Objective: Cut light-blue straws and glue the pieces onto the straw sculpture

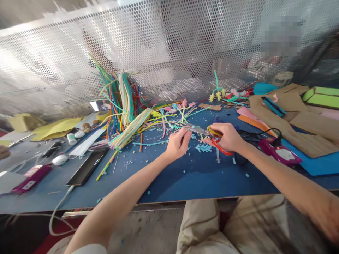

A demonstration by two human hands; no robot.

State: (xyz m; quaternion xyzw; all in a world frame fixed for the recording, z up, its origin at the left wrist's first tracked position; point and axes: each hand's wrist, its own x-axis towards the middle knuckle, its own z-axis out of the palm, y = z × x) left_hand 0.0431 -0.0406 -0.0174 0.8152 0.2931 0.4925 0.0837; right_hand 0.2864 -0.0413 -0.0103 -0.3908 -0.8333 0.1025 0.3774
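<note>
Over the middle of the blue table, my right hand (227, 137) holds scissors (221, 147) with red and yellow handles, their blades pointing left. My left hand (178, 144) is closed near the blade tips, its thumb and fingers pinched together; what they hold is too small to make out. A light blue leaf-like piece (203, 148) of pipe cleaner lies just below the blades. Behind my hands are pink flower pieces (184, 103) and a yellow one (155, 114). Small cut bits are scattered around.
Bundles of pipe cleaners (125, 102) stand and lie left of centre, before a perforated metal screen (148, 46). A phone (88, 167) with a white cable lies left. Brown cardboard (315, 130) and a magenta power strip (280, 152) are right. Another person's hand (3, 152) shows at the left edge.
</note>
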